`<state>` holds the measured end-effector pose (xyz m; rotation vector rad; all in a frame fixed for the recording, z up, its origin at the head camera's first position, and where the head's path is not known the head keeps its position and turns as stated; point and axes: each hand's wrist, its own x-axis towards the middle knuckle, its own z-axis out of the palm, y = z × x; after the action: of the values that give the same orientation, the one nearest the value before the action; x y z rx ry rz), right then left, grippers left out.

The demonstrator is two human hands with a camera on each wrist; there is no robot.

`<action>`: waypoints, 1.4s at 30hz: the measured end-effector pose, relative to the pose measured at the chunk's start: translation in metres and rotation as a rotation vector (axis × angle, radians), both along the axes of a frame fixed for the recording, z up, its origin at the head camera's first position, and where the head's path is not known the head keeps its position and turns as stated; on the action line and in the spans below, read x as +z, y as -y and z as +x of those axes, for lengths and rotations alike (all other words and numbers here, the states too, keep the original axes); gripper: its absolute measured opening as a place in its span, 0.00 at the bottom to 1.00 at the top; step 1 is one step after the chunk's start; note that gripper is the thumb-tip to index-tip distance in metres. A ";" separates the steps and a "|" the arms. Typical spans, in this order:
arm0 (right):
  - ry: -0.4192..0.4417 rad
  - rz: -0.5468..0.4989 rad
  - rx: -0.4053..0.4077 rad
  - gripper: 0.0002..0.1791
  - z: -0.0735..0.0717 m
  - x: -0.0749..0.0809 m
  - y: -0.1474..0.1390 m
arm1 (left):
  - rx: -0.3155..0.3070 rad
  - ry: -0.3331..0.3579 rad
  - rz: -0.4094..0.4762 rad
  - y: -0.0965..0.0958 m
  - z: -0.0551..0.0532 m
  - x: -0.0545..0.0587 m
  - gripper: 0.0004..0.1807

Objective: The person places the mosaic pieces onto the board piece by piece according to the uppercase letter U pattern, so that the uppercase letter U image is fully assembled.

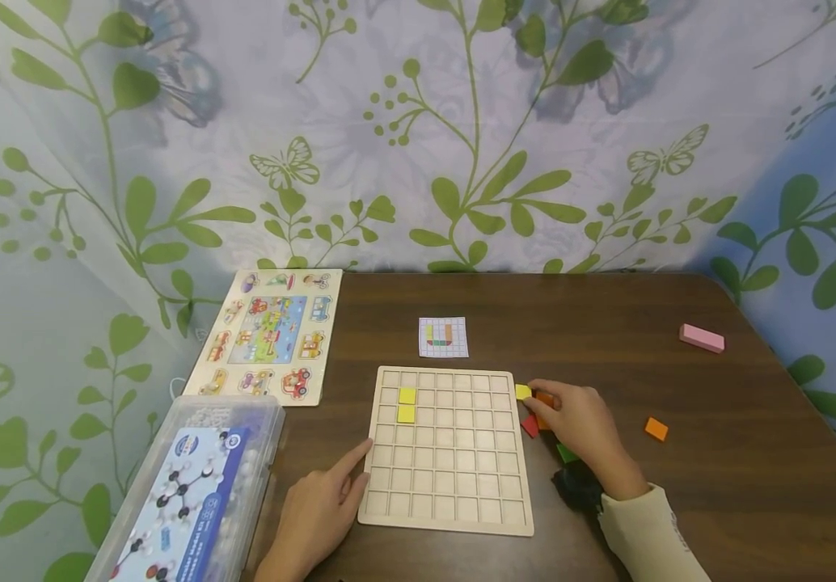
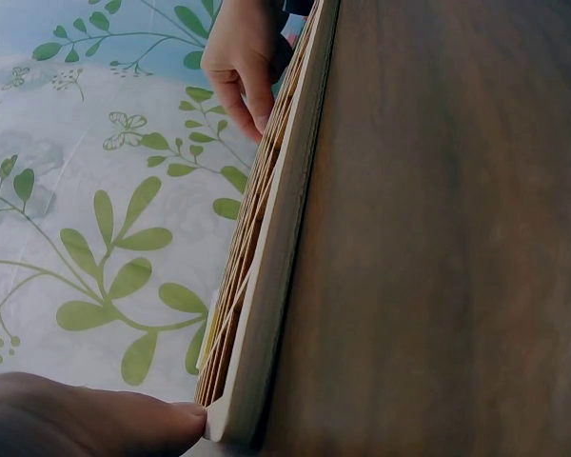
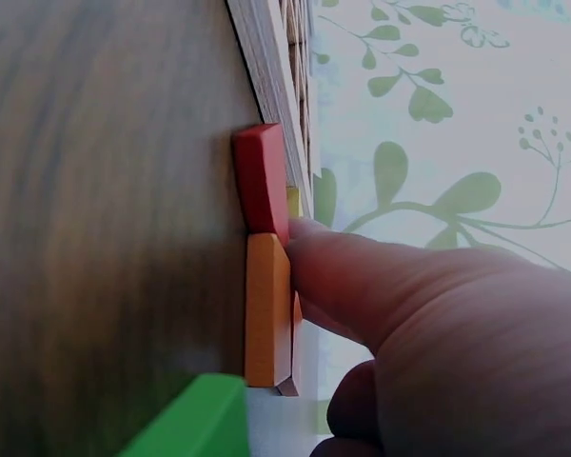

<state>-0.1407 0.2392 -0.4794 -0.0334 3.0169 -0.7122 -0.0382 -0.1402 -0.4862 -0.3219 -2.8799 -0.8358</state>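
A light wooden grid board [image 1: 454, 461] lies on the table, with two yellow tiles [image 1: 407, 405] in neighbouring cells of one column near its upper left. My left hand [image 1: 319, 509] rests beside the board, its extended index finger touching the left edge. Off the board's right edge, my right hand [image 1: 578, 420] pinches a yellow tile [image 1: 523, 392] with finger and thumb. Under and around that hand lie a red piece [image 3: 259, 181], orange pieces [image 3: 266, 309] and a green piece [image 3: 195, 419], partly hidden by the hand in the head view.
A small pattern card [image 1: 443, 337] lies behind the board. At left are a wooden picture puzzle [image 1: 327, 323] and a clear plastic model-kit box [image 1: 192, 493]. Rightward lie an orange tile [image 1: 656, 429] and a pink block [image 1: 702, 338]. A dark object [image 1: 576, 490] sits by my right wrist.
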 end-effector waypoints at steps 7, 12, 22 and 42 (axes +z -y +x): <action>-0.016 0.034 0.032 0.23 0.000 0.000 0.002 | -0.005 -0.028 0.005 0.000 0.000 0.000 0.23; -0.026 0.028 0.031 0.22 0.001 0.000 0.003 | -0.009 -0.022 0.003 0.000 0.000 0.000 0.23; -0.044 0.005 0.033 0.22 0.003 0.002 0.005 | -0.008 0.004 0.012 0.001 0.001 -0.001 0.23; -0.106 0.002 0.009 0.23 0.007 0.003 0.007 | -0.002 0.011 0.027 0.000 0.002 0.000 0.23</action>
<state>-0.1341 0.2323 -0.4762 -0.0867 3.1155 -0.7290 -0.0364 -0.1399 -0.4864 -0.3184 -2.8763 -0.8782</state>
